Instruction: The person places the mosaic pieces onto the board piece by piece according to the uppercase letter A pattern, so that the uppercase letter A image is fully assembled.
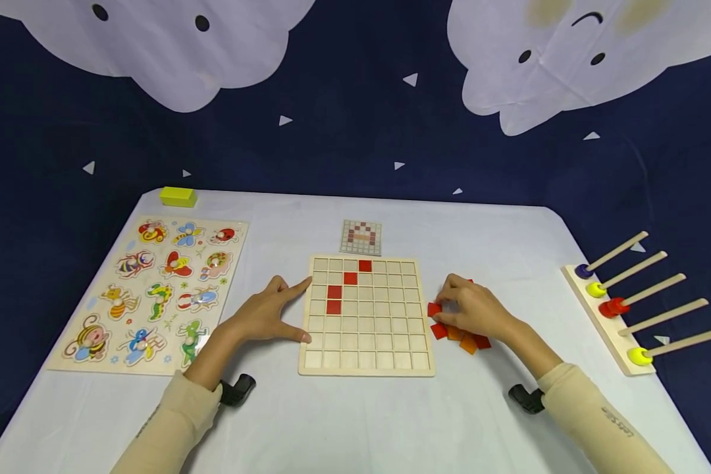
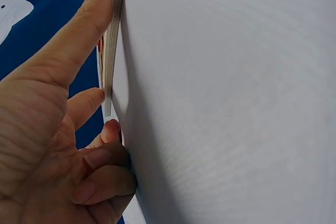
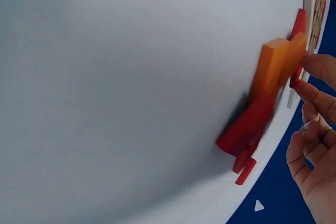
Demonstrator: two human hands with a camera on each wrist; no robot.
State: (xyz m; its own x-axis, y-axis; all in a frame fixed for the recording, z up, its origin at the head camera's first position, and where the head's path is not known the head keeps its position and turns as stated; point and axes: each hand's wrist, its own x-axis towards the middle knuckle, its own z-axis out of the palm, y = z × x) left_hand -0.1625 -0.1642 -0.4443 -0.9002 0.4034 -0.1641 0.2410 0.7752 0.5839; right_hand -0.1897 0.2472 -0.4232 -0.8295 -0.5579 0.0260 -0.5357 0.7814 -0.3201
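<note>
A wooden grid board point(image 1: 370, 371) lies mid-table, with several red square tiles point(image 1: 334, 307) in its upper left cells. At its left edge my left hand point(image 1: 264, 315) rests thumb and index fingertip, spread apart; in the left wrist view the thumb point(image 2: 79, 35) lies along the board's side point(image 2: 111, 56). To the right of the board, my right hand point(image 1: 471, 307) pinches a red tile point(image 1: 434, 309) between thumb and fingertip. Below and around those fingers is a loose pile of red tiles and orange tiles point(image 1: 468, 343), partly hidden by the hand.
Behind the board lies a small pattern card point(image 1: 361, 237). An insect peg puzzle point(image 1: 172, 283) covers the left side, with a yellow-green block point(image 1: 178, 197) at the back corner. On the right stands a wooden peg rack point(image 1: 604, 322) with colored beads, its pegs sticking out.
</note>
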